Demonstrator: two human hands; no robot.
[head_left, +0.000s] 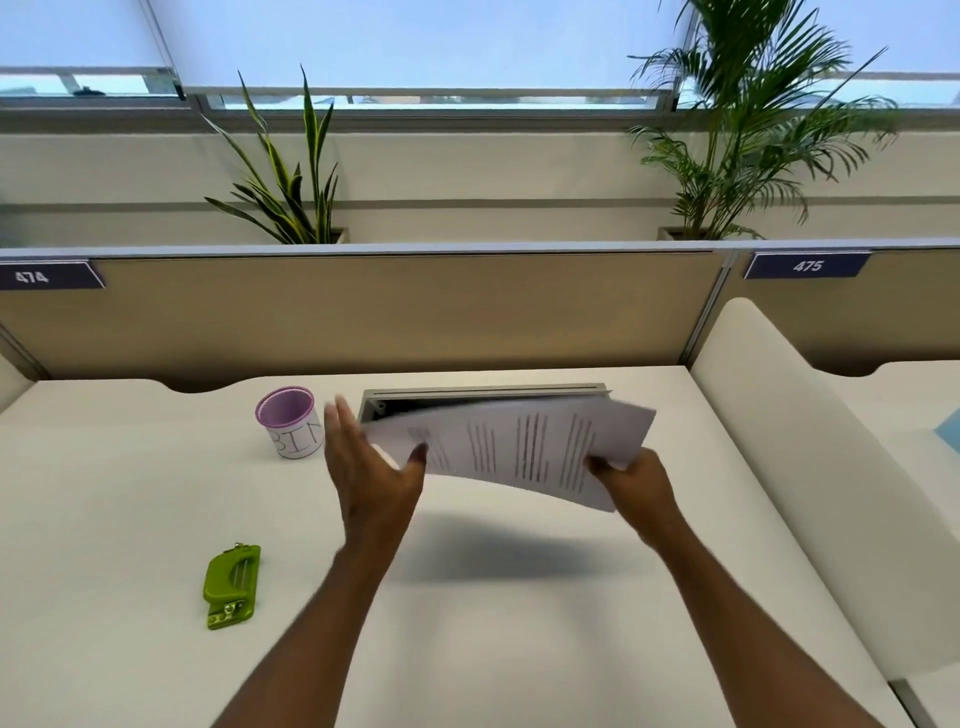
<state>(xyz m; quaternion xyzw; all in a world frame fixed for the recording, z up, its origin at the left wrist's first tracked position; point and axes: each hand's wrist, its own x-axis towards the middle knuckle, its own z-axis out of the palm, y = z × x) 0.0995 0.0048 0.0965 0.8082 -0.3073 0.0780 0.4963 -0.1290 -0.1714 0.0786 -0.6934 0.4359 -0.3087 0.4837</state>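
Observation:
A thin stack of printed white paper sheets (524, 447) hangs in the air above the white desk (519, 623), casting a shadow on it. My right hand (636, 483) pinches the stack at its near right corner. My left hand (371, 467) is at the stack's left edge with fingers straight and spread; its thumb touches the paper's underside. A green hole punch (232, 584) lies on the desk at the near left. A small purple-rimmed cup (290, 422) marked "BIN" stands left of the paper.
An open grey cable tray (483, 395) is set in the desk behind the paper. A tan partition (363, 312) closes the back, a white side divider (810, 467) the right. Two potted plants stand behind the partition.

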